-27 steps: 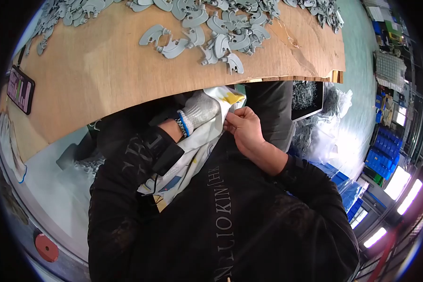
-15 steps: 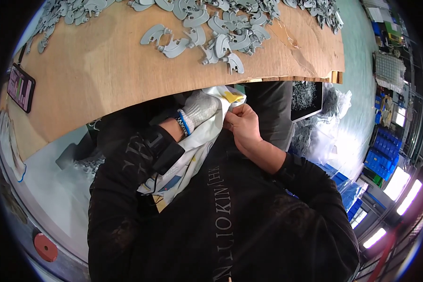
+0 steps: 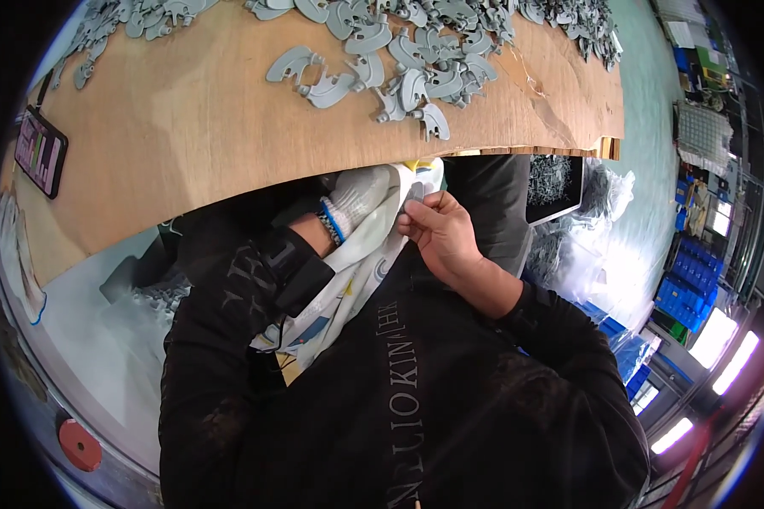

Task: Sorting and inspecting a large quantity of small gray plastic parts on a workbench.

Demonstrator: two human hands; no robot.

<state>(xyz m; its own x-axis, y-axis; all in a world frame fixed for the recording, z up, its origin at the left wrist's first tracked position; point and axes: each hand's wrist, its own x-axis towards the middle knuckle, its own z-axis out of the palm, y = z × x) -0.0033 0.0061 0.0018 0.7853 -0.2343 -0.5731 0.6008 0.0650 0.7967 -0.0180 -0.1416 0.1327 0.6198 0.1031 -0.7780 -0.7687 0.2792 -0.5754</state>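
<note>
My left hand wears a white knitted glove with a blue cuff edge. It sits just under the table's near edge, against a white cloth with coloured prints draped over my lap. Folds of that cloth hide its fingers. Close on its right, my bare right hand is closed, thumb and fingers pinching a small flat grey piece in front of the cloth. The piece's lower end is covered by the fingertips.
Many curved grey plastic parts lie along the far side of the wooden table. A phone stands at its left edge, above a white glove. Right of my leg is a black-and-white bin of small grey pieces, beside clear plastic bags.
My right hand has shifted slightly down from the cloth's edge, and the grey piece now shows above its thumb. My left hand stays nearly in place. The table view has moved slightly.
</note>
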